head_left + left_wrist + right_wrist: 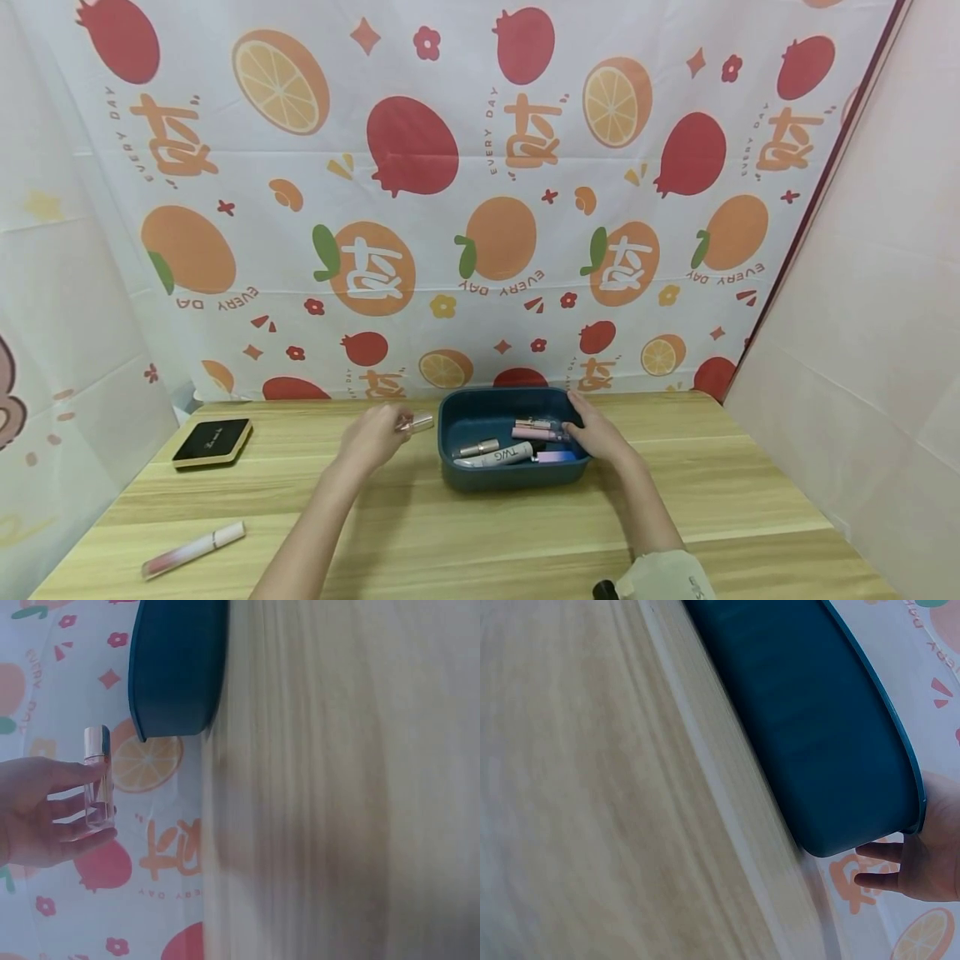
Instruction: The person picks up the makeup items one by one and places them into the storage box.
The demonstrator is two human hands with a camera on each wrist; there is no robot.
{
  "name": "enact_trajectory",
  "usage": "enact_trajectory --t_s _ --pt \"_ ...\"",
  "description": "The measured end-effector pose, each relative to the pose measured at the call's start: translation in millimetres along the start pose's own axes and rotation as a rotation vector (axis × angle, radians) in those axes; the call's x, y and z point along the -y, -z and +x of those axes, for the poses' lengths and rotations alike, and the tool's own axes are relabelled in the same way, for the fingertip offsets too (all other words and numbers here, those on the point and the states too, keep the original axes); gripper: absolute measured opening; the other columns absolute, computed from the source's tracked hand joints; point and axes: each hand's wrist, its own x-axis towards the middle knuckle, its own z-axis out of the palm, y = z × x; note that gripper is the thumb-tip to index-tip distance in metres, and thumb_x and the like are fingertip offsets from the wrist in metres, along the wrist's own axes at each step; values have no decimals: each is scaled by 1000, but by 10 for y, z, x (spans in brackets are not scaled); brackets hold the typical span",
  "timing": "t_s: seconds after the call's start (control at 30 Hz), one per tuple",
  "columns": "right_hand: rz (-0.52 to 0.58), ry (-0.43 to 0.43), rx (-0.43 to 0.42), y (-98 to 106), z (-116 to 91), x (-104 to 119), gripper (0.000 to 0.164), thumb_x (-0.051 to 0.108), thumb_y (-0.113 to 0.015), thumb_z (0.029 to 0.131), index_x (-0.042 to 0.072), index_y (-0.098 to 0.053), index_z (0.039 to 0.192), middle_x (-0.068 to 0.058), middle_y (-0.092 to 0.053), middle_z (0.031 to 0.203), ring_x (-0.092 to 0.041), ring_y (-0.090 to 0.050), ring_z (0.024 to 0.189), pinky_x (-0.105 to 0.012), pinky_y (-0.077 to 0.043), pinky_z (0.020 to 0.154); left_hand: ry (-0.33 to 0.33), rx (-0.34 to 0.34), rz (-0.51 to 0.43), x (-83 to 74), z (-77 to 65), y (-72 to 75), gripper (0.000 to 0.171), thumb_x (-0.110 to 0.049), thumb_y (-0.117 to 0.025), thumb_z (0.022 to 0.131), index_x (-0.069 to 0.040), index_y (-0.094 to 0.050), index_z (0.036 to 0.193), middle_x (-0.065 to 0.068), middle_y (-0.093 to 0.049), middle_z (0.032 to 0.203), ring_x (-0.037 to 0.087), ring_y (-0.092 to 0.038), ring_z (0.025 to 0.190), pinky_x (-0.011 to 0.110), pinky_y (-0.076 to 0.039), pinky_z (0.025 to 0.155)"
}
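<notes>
"EVERY DAY" repeats on the fruit-print cloth (442,250); "TWG" marks a white tube (491,457).

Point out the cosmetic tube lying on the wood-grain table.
The pink-and-white tube, front left on the table; the others lie in the blue rectangular bin, except the clear tube the left hand holds.

Both forearms (318,517) extended forward; left hand (377,435) raised, fingers (96,838) pinching; right hand (602,432) gripping, two fingers straight.

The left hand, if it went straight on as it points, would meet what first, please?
Probably the left end of the blue bin, though the left hand might pass above; depth is unclear.
</notes>
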Motion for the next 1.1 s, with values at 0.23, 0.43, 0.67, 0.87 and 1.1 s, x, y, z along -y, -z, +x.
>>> enact_trajectory --t_s 0.23,0.43,0.67,0.87,1.1 --pt "-7 4 -6 -3 -6 -3 61 17 -54 93 0 -25 144 -17 -22 147 -35 -21 133 -51 -20 103 -24 9 10 -38 57 -14 18 -2 -70 75 -3 -68 93 7 -66 85 26 -62 81 41 -49 67" --pt "-13 13 -9 4 -16 8 61 16 -54 92 -1 -25 143 -18 -22 147 -36 -22 132 -52 -21 103 -38 9 11 -79 93 -51 17 0 -70 74 -3 -68 90 6 -64 83 24 -60 78 37 -49 63" --pt "-9 13 -9 -3 -8 -1 61 16 -54 92 -1 -25 143 -18 -22 147 -37 -21 132 -53 -21 102 -63 2 26 -146 135 -69 14 -1 -69 75 -6 -69 88 1 -63 76 18 -58 71 34 -46 59" --pt "-12 18 -12 -8 -14 -2 61 16 -54 92 -1 -25 143 -18 -22 147 -37 -22 132 -53 -21 102 -88 -11 22 -194 195 -67 11 0 -69 75 -4 -69 85 3 -63 77 19 -58 72 35 -48 64" --pt "-13 14 -14 -11 -5 -8 61 16 -54 92 0 -25 143 -18 -22 147 -36 -22 132 -53 -21 102 -93 -3 50 -262 264 -69 11 -4 -69 77 -7 -71 88 3 -65 81 20 -60 75 34 -48 64"
